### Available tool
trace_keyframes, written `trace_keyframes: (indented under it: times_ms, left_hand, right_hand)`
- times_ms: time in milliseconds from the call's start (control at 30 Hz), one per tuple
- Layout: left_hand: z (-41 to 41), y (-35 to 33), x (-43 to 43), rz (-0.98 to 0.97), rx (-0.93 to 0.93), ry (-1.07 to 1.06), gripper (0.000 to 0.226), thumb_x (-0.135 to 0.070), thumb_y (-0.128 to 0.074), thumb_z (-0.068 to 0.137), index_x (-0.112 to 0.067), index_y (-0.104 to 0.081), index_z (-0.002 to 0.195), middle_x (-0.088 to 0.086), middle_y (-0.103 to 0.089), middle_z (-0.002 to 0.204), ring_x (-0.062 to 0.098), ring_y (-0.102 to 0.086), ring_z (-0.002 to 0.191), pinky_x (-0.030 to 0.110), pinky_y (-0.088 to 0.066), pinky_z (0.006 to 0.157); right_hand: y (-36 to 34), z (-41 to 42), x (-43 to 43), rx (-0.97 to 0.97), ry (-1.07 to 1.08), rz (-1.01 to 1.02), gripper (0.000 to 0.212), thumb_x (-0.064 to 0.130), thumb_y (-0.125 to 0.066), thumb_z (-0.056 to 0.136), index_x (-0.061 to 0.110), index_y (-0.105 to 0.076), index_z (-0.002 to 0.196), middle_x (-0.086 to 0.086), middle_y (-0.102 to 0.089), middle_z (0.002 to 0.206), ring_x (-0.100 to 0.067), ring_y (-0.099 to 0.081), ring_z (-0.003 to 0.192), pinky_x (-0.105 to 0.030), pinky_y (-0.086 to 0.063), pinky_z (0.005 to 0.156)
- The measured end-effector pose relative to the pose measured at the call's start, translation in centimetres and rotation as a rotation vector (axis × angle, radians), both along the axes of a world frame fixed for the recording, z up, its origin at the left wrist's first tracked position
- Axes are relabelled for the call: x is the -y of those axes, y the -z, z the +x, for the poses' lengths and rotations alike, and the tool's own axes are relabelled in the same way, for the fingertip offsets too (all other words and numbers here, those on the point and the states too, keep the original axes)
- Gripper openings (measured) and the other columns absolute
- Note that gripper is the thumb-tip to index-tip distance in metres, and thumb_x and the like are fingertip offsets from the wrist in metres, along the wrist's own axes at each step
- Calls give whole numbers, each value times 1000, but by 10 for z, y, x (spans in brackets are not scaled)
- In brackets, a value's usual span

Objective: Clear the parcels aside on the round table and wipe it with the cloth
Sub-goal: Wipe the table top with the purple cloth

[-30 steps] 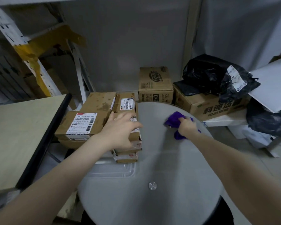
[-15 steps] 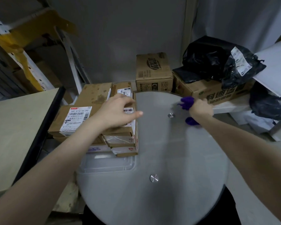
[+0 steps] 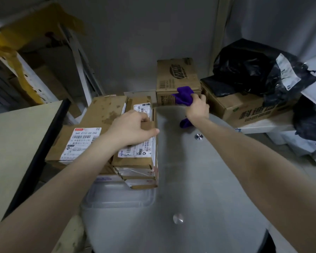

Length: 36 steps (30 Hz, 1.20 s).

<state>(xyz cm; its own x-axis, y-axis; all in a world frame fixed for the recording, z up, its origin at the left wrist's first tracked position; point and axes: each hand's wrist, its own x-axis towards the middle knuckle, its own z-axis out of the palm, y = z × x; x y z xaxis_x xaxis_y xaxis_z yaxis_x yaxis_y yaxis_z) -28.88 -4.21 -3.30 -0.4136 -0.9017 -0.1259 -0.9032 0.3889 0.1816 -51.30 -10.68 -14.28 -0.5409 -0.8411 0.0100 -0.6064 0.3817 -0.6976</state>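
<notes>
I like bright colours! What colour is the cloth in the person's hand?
Purple; the cloth shows best in the head view, in the right hand.

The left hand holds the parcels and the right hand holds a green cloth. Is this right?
No. The head view shows the cloth is purple, not green; the right hand holds it, and the left hand holds the parcels.

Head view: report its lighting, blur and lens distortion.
Head view: dim, even indoor light, no strong glare on the round table; wide-angle lens stretches the left forearm toward the bottom corner; slight softness, though the large parcel label is legible; the black bag sinks into shadow.
</notes>
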Motion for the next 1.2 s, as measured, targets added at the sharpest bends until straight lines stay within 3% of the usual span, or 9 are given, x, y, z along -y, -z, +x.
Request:
trace_keyframes:
  times_ms: [100, 233, 333, 467, 800, 1000, 1100, 1133, 1200]
  left_hand:
    - [3, 1, 3, -8, 13, 17, 58, -64, -55, 78, -24, -62, 120, 0, -59, 118, 19, -56, 107, 38, -50, 89]
    - [4, 4, 4, 13, 14, 40, 60, -69, -53, 76, -27, -62, 118, -2, -59, 117, 18, -55, 108, 41, -50, 90]
    - [4, 2, 3, 20, 24, 30, 58, -67, -54, 78, -26, -61, 119, -4, -59, 114, 18, -55, 108, 43, -49, 91]
    - [3, 1, -2, 9, -10, 17, 50, -64, -56, 79, -26, -64, 110, -5, -60, 100, 19, -58, 100, 43, -49, 89]
    - [1, 3, -13, -55, -41, -51, 63, -60, -52, 82, -23, -51, 134, 3, -58, 131, 27, -46, 130, 59, -32, 107]
    - [-5, -1, -41, -159, -136, -46, 54, -51, -57, 84, -23, -55, 130, 8, -53, 135, 29, -45, 129, 56, -30, 109]
    - [-5, 1, -61, -218, -152, -28, 50, -44, -60, 84, -23, -56, 128, 7, -54, 131, 28, -46, 126, 55, -27, 109]
    - [-3, 1, -69, -238, -167, -27, 48, -42, -61, 84, -22, -57, 127, 7, -54, 130, 28, -46, 126, 55, -27, 109]
    - [1, 3, -79, -271, -206, -35, 46, -38, -60, 84, -22, -58, 126, 7, -54, 131, 28, -46, 126, 53, -28, 111]
  right_hand:
    - [13, -9, 22, -40, -27, 244, 72, 6, -58, 85, 25, -28, 147, -5, -9, 159, -41, -25, 136, -52, -36, 107]
    - [32, 7, 41, -240, -325, 474, 66, 18, -57, 87, 25, -29, 147, -12, -25, 153, -41, -27, 137, -56, -31, 109]
    - [42, 21, 40, -390, -573, 420, 60, 15, -52, 90, 28, -33, 146, -11, -33, 150, -37, -35, 134, -48, -36, 108]
    - [49, 15, 13, -442, -697, 316, 59, 9, -53, 90, 29, -38, 143, -8, -38, 146, -33, -38, 132, -44, -32, 111]
    - [61, 0, -111, -414, -874, 244, 56, 3, -52, 85, 29, -50, 135, 0, -43, 143, -30, -42, 121, -36, -33, 105]
    - [56, 3, -185, -325, -958, 194, 53, -10, -52, 70, 16, -70, 113, -4, -59, 131, -25, -51, 117, -24, -31, 101]
    - [37, -6, -198, -14, -723, 92, 47, -9, -44, 60, 13, -75, 88, -7, -71, 109, -24, -63, 109, -32, -44, 101]
    - [32, -13, -198, 57, -513, -5, 46, -9, -44, 63, 18, -74, 87, -7, -72, 107, -24, -64, 107, -35, -47, 98]
    - [28, -31, -198, -10, -105, -90, 44, -5, -48, 73, 23, -71, 100, -7, -69, 111, -28, -62, 107, -38, -49, 93]
